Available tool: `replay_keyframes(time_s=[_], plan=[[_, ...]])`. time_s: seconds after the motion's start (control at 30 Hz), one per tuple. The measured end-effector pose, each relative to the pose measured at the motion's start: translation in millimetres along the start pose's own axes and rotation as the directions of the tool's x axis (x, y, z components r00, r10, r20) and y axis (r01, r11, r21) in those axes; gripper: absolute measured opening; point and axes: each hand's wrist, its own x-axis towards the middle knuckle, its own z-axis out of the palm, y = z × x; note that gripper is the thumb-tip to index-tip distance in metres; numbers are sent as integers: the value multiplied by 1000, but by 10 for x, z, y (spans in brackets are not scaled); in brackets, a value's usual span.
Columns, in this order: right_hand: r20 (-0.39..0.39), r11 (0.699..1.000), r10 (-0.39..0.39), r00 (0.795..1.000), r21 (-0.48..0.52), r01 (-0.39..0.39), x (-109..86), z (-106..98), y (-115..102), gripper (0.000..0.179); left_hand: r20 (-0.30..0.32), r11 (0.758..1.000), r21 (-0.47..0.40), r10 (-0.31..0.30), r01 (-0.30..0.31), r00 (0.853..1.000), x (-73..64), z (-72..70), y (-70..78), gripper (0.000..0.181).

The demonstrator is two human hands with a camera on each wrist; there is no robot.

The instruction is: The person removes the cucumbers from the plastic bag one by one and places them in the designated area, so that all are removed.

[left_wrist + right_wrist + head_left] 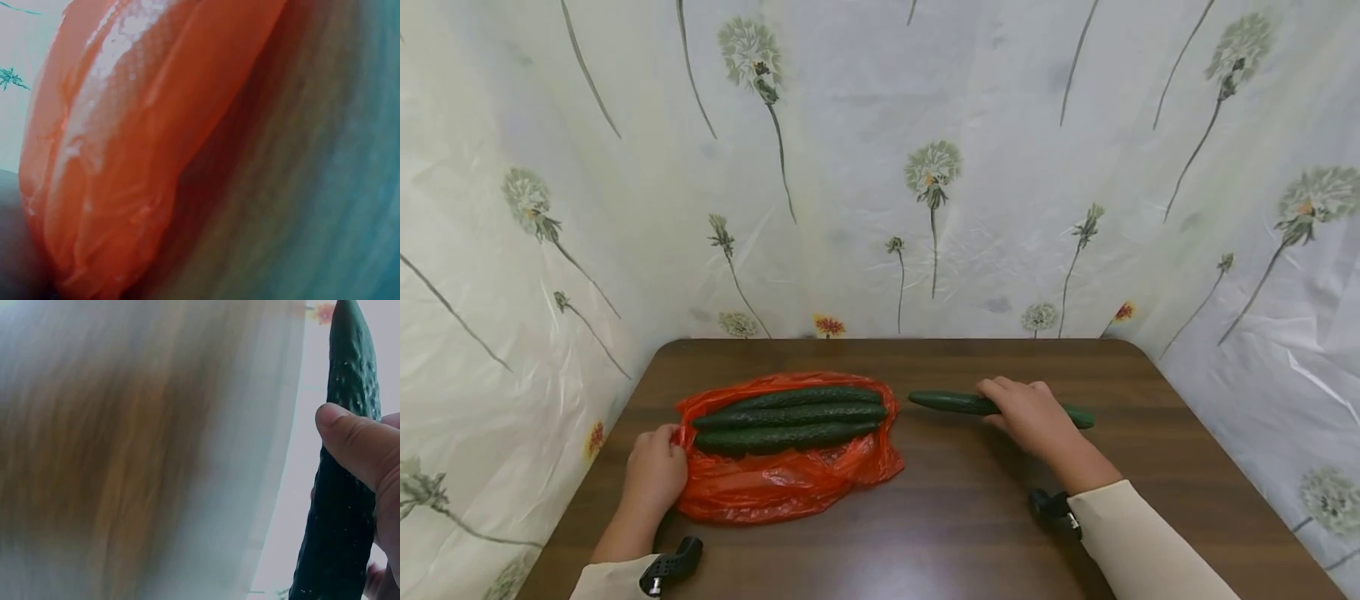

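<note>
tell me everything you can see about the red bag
The red bag looks like thin, shiny, crinkled plastic, partly see-through. It lies open on the brown table, left of centre, its crumpled edges spread around three dark green cucumbers lying side by side. The left hand grips its left edge.

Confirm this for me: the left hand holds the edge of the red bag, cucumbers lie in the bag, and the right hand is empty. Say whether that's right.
The right hand is not empty: it holds a single cucumber, as the head and right wrist views show. The rest stands: the left hand holds the edge of the red bag, and other cucumbers lie in it.
</note>
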Motion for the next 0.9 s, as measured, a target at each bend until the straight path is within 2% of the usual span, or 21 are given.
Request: replay_keyframes(time_s=[0.13,0.4,0.6,0.9], plan=[[-3,1000,-2,1000,-16,2,-18,10,110,47,-16,1000,-1,7,-7,1000,1,14,3,43],[22,1000,20,1000,5,-20,-80,59,228,45,-8,1000,8,10,-10,1000,-13,-11,3,43],[81,997,74,994,11,-76,-118,114,319,44,-7,1000,15,9,-8,1000,-24,-2,1,42],[144,994,97,985,40,-104,-89,109,365,40,-18,1000,13,-1,1,1000,-31,-9,15,41]])
